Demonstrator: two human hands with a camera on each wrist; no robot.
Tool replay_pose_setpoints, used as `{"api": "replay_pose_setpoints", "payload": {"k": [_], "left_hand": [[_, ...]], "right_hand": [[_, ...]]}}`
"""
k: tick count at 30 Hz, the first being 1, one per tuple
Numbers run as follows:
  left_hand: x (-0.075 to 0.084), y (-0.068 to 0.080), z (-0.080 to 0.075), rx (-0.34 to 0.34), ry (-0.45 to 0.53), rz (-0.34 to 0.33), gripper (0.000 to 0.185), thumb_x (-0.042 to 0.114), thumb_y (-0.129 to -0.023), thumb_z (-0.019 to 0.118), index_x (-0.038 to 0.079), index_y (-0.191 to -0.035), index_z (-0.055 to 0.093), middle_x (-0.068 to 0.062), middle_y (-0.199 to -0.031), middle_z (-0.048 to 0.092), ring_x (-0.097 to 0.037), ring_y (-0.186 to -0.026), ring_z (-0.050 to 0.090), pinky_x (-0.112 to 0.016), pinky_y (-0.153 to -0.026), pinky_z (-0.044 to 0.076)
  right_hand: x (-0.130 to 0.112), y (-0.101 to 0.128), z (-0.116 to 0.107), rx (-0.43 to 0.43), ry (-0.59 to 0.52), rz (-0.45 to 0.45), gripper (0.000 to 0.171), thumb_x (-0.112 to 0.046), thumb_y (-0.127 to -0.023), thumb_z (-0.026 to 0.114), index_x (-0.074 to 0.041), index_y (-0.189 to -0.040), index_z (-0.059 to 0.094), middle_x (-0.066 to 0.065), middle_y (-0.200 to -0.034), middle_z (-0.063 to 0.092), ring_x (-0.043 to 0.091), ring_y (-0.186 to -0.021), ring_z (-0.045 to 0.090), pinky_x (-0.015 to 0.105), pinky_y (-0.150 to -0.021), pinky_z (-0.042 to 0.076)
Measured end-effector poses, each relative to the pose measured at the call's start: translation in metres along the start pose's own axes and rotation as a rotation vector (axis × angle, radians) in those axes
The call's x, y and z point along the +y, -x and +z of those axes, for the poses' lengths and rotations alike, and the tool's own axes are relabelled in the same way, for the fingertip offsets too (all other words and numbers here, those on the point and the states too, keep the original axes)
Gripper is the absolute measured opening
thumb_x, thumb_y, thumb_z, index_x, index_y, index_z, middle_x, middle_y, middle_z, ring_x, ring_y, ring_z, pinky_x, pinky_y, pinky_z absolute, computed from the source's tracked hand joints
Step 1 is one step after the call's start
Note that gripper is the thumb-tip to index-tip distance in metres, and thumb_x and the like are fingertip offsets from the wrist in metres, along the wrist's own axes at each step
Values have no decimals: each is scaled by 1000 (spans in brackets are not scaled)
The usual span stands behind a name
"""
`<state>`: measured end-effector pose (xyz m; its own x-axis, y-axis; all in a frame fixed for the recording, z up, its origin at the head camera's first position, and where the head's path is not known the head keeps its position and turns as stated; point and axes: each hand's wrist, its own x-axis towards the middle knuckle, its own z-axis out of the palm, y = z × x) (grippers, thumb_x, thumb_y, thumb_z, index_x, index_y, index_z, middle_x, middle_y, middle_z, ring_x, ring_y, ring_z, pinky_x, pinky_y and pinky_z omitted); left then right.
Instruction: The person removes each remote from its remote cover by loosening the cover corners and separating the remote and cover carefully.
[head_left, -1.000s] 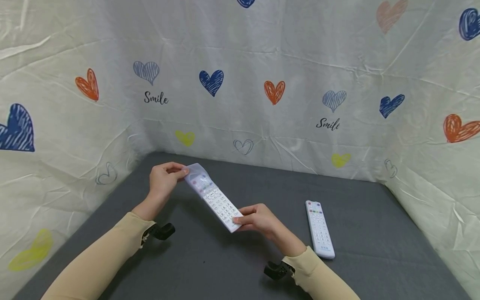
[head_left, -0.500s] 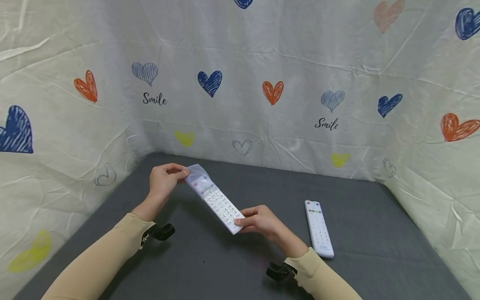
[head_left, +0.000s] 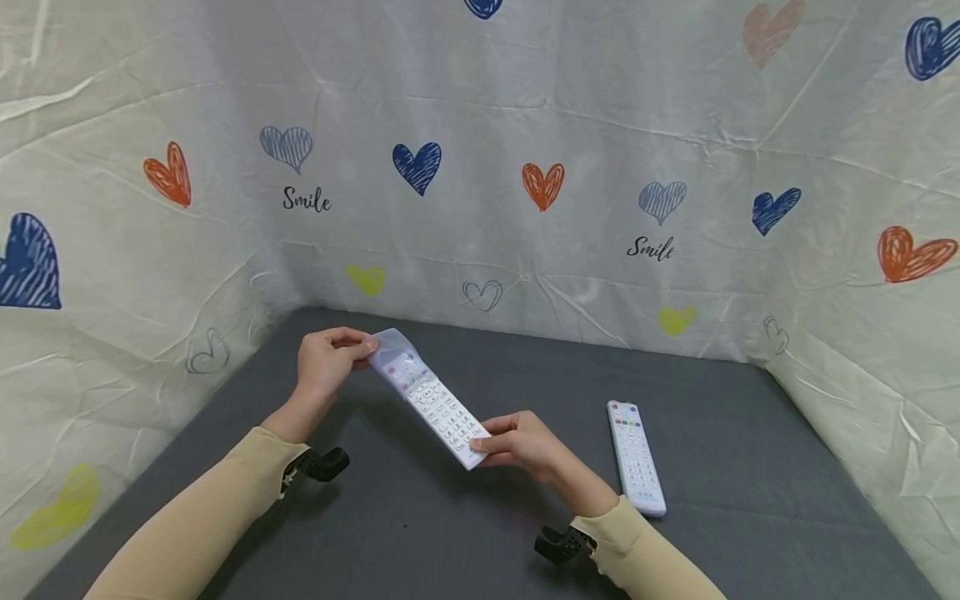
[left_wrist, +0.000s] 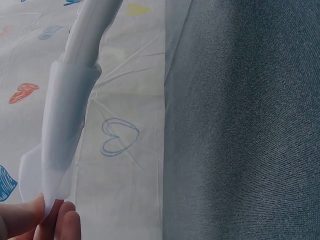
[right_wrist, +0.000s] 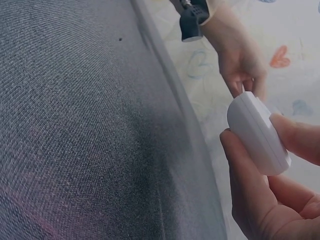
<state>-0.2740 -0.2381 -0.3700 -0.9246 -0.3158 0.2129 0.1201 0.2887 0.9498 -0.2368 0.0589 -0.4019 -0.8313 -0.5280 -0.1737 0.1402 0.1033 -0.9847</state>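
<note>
White remote [head_left: 448, 419] | far end: in translucent sleeve [head_left: 397, 357], whose tip left grip [head_left: 327, 360] pinches | near end: right grip [head_left: 525, 445] pinches it

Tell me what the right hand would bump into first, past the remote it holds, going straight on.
Past the held remote, the right hand would probably meet the left hand, which shows ahead in the right wrist view; depth is unclear.

On the dark grey, fabric-covered table [head_left: 750, 475] lies a white remote [head_left: 635, 454].
</note>
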Motion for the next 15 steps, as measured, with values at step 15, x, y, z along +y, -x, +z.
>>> {"api": "replay_pose_setpoints", "payload": {"k": [15], "left_hand": [[-1,0,-3,-4,8,2,25,13,-83,73,-6,-99,69,2,-79,66,-5,-66,65,-26,-68,58]], "right_hand": [[2,2,0,-7,-6,-2,37,0,-84,66,14,-118,59,12,-99,69,14,-82,65,35,-79,58]]}}
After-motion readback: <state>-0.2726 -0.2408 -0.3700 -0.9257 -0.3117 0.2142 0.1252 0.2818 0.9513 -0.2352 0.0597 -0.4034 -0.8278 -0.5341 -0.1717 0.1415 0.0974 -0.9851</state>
